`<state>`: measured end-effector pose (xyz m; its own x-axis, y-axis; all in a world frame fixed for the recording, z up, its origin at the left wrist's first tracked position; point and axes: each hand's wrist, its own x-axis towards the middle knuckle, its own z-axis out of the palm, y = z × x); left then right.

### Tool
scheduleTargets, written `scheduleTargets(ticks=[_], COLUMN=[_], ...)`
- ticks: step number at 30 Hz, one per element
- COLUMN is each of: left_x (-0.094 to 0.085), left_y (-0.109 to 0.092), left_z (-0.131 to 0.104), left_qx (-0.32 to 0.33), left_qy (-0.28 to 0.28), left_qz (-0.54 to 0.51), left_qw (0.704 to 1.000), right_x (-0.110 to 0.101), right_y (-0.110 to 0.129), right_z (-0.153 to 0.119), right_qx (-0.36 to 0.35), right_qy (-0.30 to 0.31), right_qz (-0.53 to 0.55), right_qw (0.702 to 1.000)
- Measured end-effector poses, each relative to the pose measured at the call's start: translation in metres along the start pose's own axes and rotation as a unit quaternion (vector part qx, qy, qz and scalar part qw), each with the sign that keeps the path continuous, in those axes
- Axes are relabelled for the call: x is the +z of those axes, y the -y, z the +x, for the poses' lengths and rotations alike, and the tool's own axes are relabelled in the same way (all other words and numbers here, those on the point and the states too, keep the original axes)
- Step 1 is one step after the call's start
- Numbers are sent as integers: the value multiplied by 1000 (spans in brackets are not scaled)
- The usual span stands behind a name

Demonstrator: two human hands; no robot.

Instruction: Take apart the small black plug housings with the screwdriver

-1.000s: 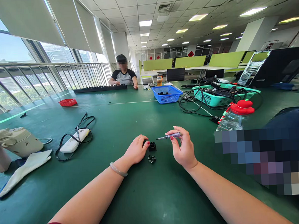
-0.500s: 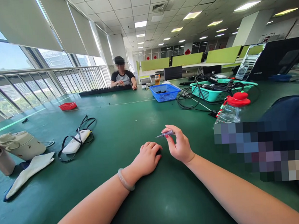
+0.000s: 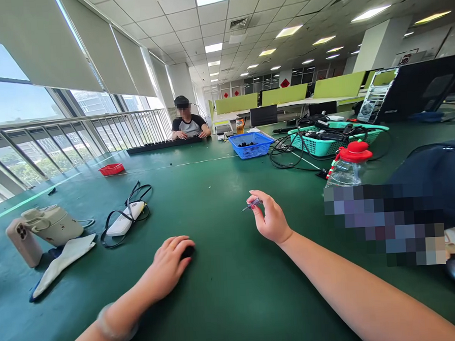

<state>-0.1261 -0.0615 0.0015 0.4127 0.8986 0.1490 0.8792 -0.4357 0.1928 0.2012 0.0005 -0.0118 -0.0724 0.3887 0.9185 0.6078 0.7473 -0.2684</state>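
Note:
My left hand (image 3: 172, 265), with a bangle on the wrist, rests low over the green table at left of centre. Its fingers curl round a small black object (image 3: 187, 252), mostly covered, whose kind I cannot make out. To the right, my right hand (image 3: 270, 216) is raised above the tabletop. Between thumb and fingers it pinches a small screwdriver (image 3: 256, 202) with a clear purplish handle, its thin tip pointing left. The two hands are well apart.
A white device with a black strap (image 3: 126, 219), a phone (image 3: 24, 242) and a pale case (image 3: 55, 225) lie left. Ahead are a red tray (image 3: 112, 169), blue basket (image 3: 251, 151) and teal basket (image 3: 323, 147) of cables. A red-capped bottle (image 3: 345, 172) stands right. Someone sits opposite.
My left hand has slid left and toward me with the black object, away from my right hand. The right hand keeps the screwdriver in nearly the same place. The view has shifted slightly.

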Motion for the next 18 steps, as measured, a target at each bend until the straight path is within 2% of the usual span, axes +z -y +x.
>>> scheduleTargets(ticks=[5, 8, 11, 15, 18], left_x=[-29, -44, -54, -57, -57], left_y=[97, 131, 142, 139, 135], left_z=[-42, -63, -82, -100, -105], left_qx=[-139, -178, -223, -264, -287], left_qy=[-40, -61, -93, -95, -104], left_qz=[100, 139, 170, 177, 172], left_qw=[984, 972, 955, 944, 937], right_x=[1, 0, -1, -1, 1], right_y=[1, 2, 2, 1, 0], right_z=[1, 1, 1, 0, 0], right_qx=[-5, -16, -14, -6, -3], right_qy=[15, 13, 21, 34, 40], right_qz=[4, -5, -8, -4, 0], right_qw=[1000, 1000, 1000, 999, 999])
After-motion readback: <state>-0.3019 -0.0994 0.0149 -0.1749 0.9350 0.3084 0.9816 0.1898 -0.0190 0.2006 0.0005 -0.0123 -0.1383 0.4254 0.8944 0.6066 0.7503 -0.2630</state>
